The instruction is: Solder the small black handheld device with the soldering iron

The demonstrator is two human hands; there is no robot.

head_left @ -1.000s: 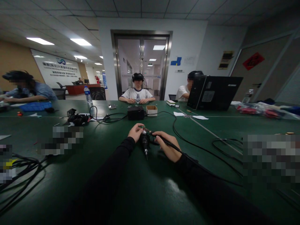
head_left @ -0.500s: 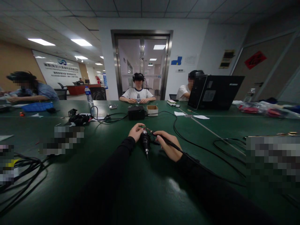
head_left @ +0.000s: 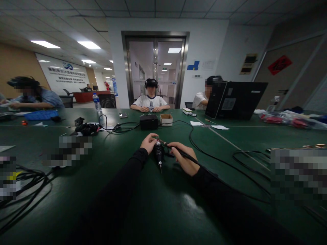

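My left hand (head_left: 148,143) is closed in a pinch at a tiny piece, too small to name, by the far end of a black tapered tool (head_left: 159,153). That tool lies on the green table with its metal point towards me; a dark cord seems to be wound about it. Held like a pen in my right hand (head_left: 186,158) is a soldering iron (head_left: 187,156) with a black handle, its tip reaching to the left hand's fingertips. The iron's cable runs back along my right sleeve.
A black box (head_left: 148,122) and a small open carton (head_left: 166,120) stand beyond my hands. Cables (head_left: 204,149) cross the table at right and left. Further back are a computer case (head_left: 235,100), a water bottle (head_left: 97,103), a blue tray (head_left: 41,115) and several seated people.
Both hands keep the same hold and place. The view has shifted very slightly; nothing else visibly differs.
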